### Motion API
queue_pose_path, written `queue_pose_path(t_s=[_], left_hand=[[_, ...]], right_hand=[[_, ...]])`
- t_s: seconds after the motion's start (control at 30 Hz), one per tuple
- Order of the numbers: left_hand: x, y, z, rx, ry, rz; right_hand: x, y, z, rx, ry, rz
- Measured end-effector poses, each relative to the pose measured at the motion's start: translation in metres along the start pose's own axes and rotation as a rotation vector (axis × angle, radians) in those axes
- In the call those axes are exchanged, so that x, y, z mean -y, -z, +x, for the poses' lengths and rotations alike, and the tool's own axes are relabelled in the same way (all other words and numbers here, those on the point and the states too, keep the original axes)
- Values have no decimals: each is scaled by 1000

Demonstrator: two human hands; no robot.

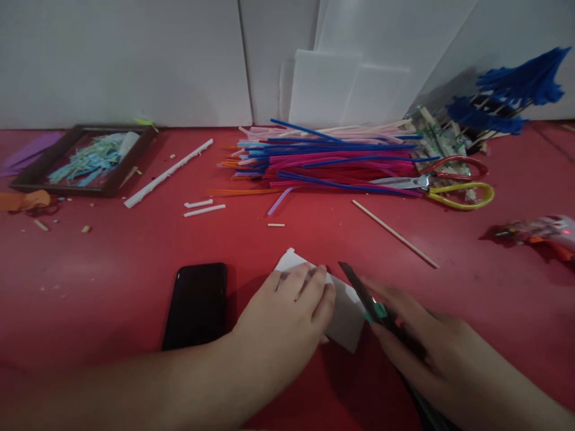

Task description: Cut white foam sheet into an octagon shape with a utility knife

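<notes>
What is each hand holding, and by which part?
The right hand holds the cutter by its handle. The left hand lies across the white card; whether it grips or only presses cannot be told.

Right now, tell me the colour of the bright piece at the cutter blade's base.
The bright piece is green, seen best in the head view.

white card (347, 317), slanted, partly covered | green-and-dark cutter (378, 310), blade out, beside card's right edge
</notes>
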State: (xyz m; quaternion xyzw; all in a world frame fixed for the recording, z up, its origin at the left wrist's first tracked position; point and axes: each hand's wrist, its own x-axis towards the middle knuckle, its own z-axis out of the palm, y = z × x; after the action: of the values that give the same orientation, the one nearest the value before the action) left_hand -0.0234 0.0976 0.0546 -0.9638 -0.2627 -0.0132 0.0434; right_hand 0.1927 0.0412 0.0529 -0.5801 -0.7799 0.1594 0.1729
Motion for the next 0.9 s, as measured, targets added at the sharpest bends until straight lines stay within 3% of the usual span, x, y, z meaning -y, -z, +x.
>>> queue_pose_path(t_s=[0.17, 0.5, 0.9], left_hand=[[-3, 2, -3, -30, 156, 91], [7, 0, -2, -155, 3, 58], [11, 6, -1, -100, -2, -3]], right_hand=[[-1, 0, 5, 21, 96, -79], [1, 4, 25, 130, 116, -75], [-1, 7, 26, 201, 123, -186]])
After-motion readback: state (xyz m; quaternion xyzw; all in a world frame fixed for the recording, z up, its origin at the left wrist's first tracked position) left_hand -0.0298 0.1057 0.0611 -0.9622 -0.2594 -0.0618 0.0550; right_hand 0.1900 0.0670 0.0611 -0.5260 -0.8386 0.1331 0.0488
